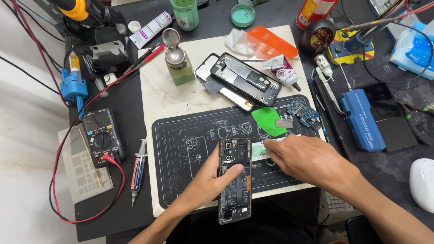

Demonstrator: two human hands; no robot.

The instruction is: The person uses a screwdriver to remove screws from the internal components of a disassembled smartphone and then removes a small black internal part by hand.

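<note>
An opened phone (235,180) with its back off lies upright on the black repair mat (181,149), its lower end past the mat's front edge. My left hand (212,180) holds it from the left, thumb pressed on its middle. My right hand (303,158) rests just right of the phone, fingertips on a pale strip (260,151) lying on the mat beside it; whether it is pinched I cannot tell. A green plastic pick (267,119) and a small blue circuit board (302,113) lie behind my right hand.
A second phone frame (246,79) and dark panel sit behind the mat beside a green pump bottle (177,63). A multimeter (101,138) with red lead and a syringe (137,171) lie left. A blue tool box (361,119), tweezers and soldering stand are right.
</note>
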